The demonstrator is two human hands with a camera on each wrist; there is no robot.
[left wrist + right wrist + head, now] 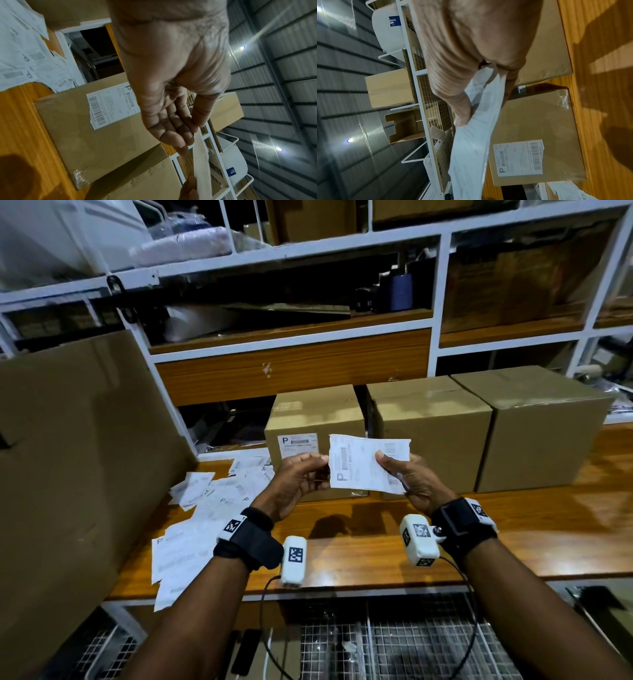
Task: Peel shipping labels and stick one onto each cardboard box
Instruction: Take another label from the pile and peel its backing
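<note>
Both hands hold one white shipping label sheet (363, 463) up in front of the boxes. My left hand (305, 474) pinches its left edge between thumb and fingers; my right hand (400, 470) grips its right side, thumb on the printed face. In the left wrist view the sheet (201, 155) hangs edge-on from the fingertips (195, 125). In the right wrist view the thumb presses on the sheet (471, 148). Three cardboard boxes stand on the wooden table: the left box (315, 412) bears a stuck label (298, 444); the middle box (431, 419) and right box (541, 419) show none.
Several loose label sheets (202, 508) lie scattered on the table's left part (376, 546). A large cardboard sheet (68, 457) leans at the far left. White metal shelving (274, 265) with cartons rises behind the boxes. A wire basket (376, 645) sits below the table edge.
</note>
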